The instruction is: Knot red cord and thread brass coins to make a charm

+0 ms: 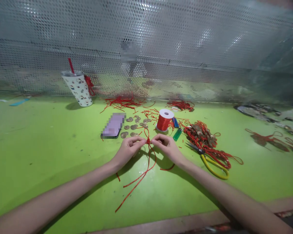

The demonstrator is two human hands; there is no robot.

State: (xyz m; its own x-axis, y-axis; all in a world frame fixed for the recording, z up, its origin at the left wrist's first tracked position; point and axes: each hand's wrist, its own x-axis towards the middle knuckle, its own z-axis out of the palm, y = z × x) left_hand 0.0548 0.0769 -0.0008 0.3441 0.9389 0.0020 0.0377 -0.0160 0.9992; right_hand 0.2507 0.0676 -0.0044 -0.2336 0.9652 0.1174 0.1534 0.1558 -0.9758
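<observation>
A red cord [148, 156] is tied in a knot with a small loop above it, and its two loose ends trail down toward the table's front. My left hand [130, 147] pinches the knot from the left. From the right, my right hand [166, 145] grips the same knot between thumb and fingertip. Just beyond my hands lie several round brass coins [134, 126] with holes. A spool of red cord [164, 120] stands upright behind my right hand, with a green lighter [177, 134] beside it.
Yellow-handled scissors [215, 165] lie at the right, against a heap of corded coins [201, 134]. A phone [113, 126] lies left of the coins. Farther back stand a patterned tumbler [78, 89] and a perforated metal panel [146, 55]. Red cord scraps [124, 103] lie along the panel.
</observation>
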